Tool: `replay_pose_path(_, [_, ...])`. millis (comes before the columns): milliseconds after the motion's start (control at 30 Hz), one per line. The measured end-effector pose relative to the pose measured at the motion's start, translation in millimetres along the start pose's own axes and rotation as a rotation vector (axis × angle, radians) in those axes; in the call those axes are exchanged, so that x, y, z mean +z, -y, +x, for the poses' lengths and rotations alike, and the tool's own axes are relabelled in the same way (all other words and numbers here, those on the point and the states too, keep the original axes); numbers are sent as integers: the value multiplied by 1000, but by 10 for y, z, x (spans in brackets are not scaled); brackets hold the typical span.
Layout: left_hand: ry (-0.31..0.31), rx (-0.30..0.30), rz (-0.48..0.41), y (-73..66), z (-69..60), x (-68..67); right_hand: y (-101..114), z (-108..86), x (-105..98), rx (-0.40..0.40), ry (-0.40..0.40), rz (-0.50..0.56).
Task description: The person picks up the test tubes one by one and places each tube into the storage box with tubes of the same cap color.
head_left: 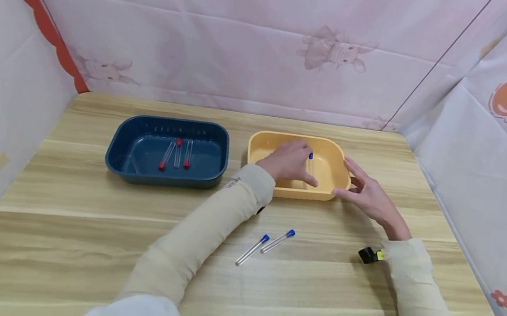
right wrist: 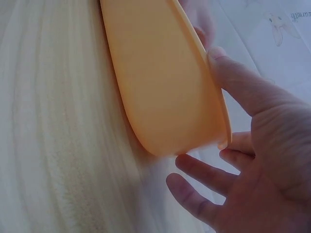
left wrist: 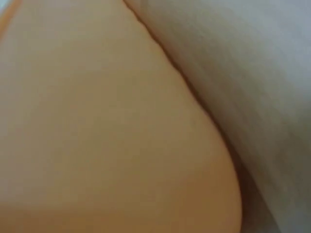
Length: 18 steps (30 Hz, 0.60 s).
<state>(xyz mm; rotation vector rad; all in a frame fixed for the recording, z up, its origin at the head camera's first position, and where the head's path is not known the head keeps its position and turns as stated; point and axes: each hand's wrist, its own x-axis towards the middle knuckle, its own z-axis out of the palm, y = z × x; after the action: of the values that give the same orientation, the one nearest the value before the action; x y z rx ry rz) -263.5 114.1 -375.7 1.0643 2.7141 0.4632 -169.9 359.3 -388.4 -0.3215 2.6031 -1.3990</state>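
Tube [head_left: 311,166] with a blue cap is what I could lose in the head view: my left hand [head_left: 287,160] reaches into the yellow tray [head_left: 300,194], thumb and fingers spread apart, and a clumsy brush would probably set the smooth thing rolling. It lies in the gap between them, its lower end beside my thumb; whether my hidden fingers touch anything, I cannot tell. Two more tubes [head_left: 252,250] lie on the table [head_left: 323,289], near my left sleeve [head_left: 204,225], which might knock them. The left wrist view gives only a blur, seemingly tray wall, with no fingers. In the right wrist view my right hand [right wrist: 265,170] grips the tray's end, thumb on the rim; tugging there could tilt everything.
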Motion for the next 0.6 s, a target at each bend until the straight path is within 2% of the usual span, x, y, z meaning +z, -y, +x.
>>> replay_pose_path(300, [-22,-19,41,-15,25,96,-11,1,4,-3,0,0])
replay_pose_path(600, [-23,-20,134,6,43,176,-47,12,-5,-18,-4,-8])
